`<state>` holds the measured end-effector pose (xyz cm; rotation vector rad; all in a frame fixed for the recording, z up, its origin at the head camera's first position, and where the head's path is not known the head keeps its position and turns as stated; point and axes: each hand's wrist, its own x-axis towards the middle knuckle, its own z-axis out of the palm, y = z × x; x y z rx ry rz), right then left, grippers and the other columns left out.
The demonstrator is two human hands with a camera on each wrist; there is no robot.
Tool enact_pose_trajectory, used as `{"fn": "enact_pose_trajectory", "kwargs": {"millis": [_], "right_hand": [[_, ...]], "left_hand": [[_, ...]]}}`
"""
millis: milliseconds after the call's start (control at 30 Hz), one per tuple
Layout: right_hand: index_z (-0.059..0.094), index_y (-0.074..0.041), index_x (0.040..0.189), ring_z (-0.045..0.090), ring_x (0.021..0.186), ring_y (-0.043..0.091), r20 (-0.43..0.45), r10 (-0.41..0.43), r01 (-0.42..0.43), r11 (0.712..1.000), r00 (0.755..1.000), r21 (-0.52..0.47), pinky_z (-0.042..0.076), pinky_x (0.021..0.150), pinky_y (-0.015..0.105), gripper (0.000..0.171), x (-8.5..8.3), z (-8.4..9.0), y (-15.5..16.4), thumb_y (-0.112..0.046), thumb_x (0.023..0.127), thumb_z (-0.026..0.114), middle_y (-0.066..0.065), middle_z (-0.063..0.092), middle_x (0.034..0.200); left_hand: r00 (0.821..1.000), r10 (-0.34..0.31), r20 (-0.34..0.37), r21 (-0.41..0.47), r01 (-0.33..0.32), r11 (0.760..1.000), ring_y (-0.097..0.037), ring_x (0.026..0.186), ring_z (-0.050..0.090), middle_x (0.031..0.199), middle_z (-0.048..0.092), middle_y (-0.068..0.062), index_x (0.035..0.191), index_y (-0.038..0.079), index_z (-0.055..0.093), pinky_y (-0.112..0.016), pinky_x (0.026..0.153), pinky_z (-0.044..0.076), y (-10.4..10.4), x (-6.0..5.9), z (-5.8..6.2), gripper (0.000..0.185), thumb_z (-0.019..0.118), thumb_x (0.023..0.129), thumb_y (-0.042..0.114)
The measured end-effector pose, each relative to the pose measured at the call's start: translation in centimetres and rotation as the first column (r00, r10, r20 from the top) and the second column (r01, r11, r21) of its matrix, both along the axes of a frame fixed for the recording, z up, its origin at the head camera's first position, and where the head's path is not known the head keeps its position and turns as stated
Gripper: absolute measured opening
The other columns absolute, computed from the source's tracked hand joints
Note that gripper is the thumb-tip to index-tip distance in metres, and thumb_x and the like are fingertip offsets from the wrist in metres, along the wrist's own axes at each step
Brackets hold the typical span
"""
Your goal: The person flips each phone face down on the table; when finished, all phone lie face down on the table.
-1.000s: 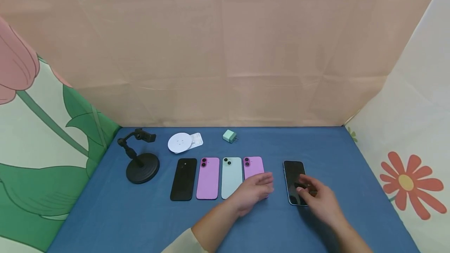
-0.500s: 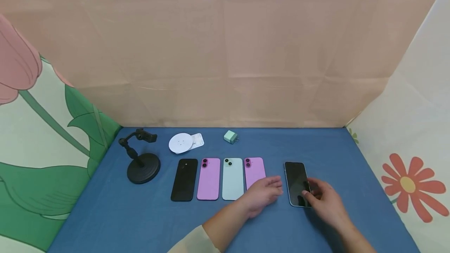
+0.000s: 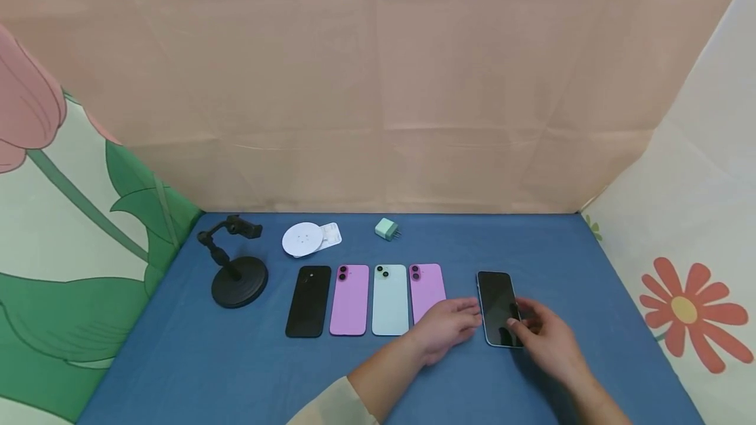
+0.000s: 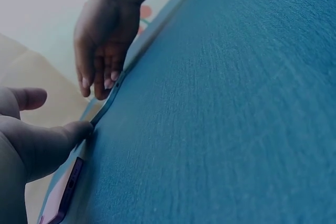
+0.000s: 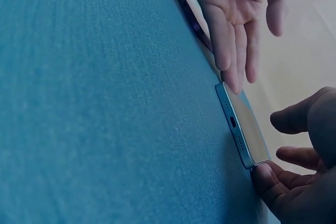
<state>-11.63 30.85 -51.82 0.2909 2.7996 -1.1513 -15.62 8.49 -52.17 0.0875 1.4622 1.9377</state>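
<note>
A phone (image 3: 496, 300) lies screen up on the blue cloth, between the two hands. My left hand (image 3: 447, 328) is at its left side, fingers straight and pointing right, fingertips right at the long edge. In the left wrist view its thumb (image 4: 32, 98) stands apart. On the other side my right hand (image 3: 546, 340) has bent fingers at the phone's lower right edge. The right wrist view shows a right fingertip (image 5: 265, 174) against the phone's corner, with the thumb (image 5: 289, 119) raised clear of the screen. A pink phone (image 3: 426, 287) lies partly behind my left hand.
Left of the pink phone, in a row, lie a pale mint phone (image 3: 390, 300), another pink phone (image 3: 349, 300) and a black phone (image 3: 309, 302). Behind them are a white disc (image 3: 302, 239) on a card and a mint charger plug (image 3: 386, 229). A black stand (image 3: 240, 282) is at the left.
My left hand has slid right, from over the pink phone to the dark-screened phone's left edge. My right hand has shifted from above that phone's screen to its right edge.
</note>
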Motion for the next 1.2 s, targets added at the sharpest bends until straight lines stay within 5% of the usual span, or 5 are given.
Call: {"fn": "enact_pose_trajectory", "kwargs": {"millis": [567,1200], "right_hand": [[0.055,-0.001,0.145,0.069,0.102,0.028,-0.023,-0.035,0.034,0.999,0.999,-0.028,0.055,0.071,0.03,0.055,0.1,-0.5,-0.2,-0.029,0.099,0.07,0.022,0.068,0.128],[0.055,-0.003,0.146,0.068,0.115,0.035,-0.037,-0.003,0.0,0.996,0.999,-0.086,0.058,0.09,0.045,0.054,-0.5,-0.3,-2.6,-0.035,0.104,0.064,0.023,0.064,0.137]], "left_hand": [[0.992,0.027,0.123,0.096,-0.039,0.995,-0.03,0.137,0.055,0.147,0.058,-0.018,0.147,-0.007,0.051,-0.046,0.113,0.044,-0.2,-0.5,-0.1,0.049,0.063,0.101,0.007],[0.992,0.033,0.121,0.155,-0.051,0.987,-0.027,0.133,0.06,0.145,0.06,-0.017,0.152,-0.006,0.046,-0.043,0.112,0.044,-2.5,-1.7,1.2,0.054,0.063,0.102,0.008]]}}
